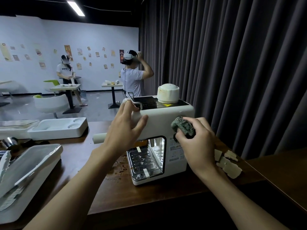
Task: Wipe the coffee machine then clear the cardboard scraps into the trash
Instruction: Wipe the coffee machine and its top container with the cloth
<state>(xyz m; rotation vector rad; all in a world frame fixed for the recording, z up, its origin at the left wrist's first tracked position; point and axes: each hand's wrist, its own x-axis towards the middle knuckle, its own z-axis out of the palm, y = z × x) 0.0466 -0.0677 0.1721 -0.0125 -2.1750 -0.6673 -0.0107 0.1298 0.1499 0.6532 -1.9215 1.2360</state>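
Note:
A white coffee machine [162, 121] stands on the dark wooden table [116, 193], with a white dome lid on top and a steel drip tray below. My left hand [126, 128] grips the machine's upper left corner, thumb across its front. A grey-green cloth [183, 126] is bunched in my right hand [197, 143], which holds it against the upper right of the machine's front. Several pale cardboard scraps [230, 164] lie on the table just right of the machine, partly behind my right wrist.
White foam packing trays [58, 127] sit at the left, and another white tray [33, 171] lies nearer. Brown crumbs [118, 168] are scattered left of the drip tray. A dark curtain [232, 63] hangs behind. Two people stand at small tables in the background.

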